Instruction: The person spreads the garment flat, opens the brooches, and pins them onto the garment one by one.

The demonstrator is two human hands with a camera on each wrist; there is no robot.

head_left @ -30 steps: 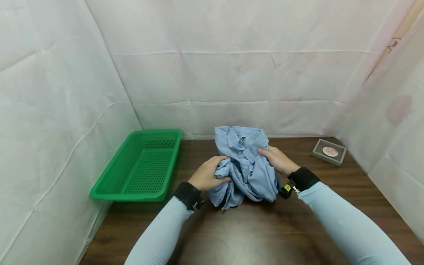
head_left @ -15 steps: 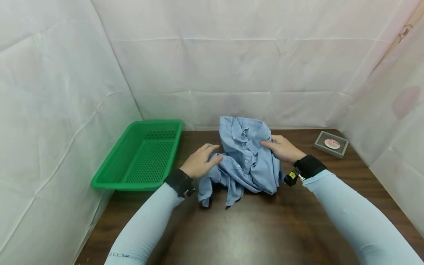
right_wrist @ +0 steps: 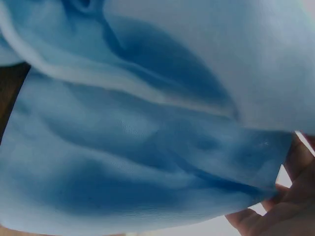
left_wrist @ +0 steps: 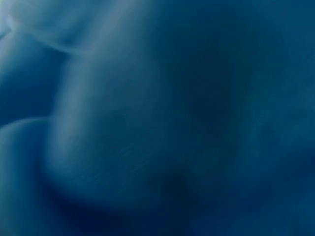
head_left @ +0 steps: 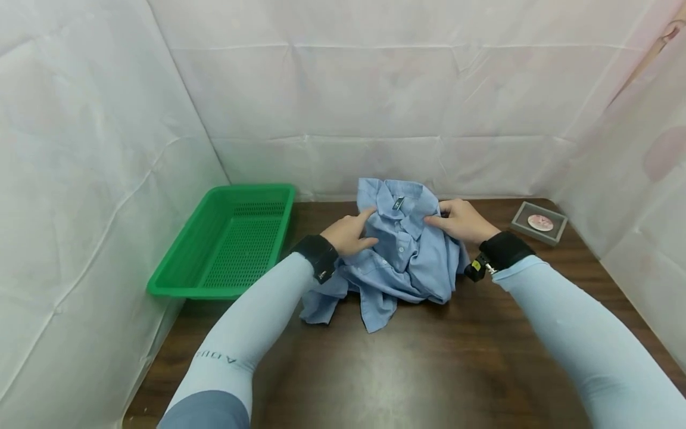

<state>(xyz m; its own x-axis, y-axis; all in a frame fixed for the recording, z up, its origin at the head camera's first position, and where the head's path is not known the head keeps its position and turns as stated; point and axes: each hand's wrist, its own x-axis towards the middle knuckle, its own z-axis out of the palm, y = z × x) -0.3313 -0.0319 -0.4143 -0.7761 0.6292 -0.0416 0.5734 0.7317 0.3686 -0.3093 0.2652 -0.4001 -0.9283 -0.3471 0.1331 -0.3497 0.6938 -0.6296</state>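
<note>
By the right grip (head_left: 463, 223), a blue shirt (head_left: 403, 257) is pinched beside its collar (head_left: 383, 198), thumb on the front. The left grip (head_left: 347, 234) is spread, thumb and forefinger apart, at the shirt's left side; whether cloth is touched cannot be told. The shirt is laid rumpled at the far middle of the bench (head_left: 429, 363), its collar pointed far, its loose ends trailed near and left. A green basket (head_left: 211, 293) is placed to the left, and a grey tray (head_left: 530, 233) bearing a pinkish oval disc (head_left: 540, 223) is set at the far right.
</note>
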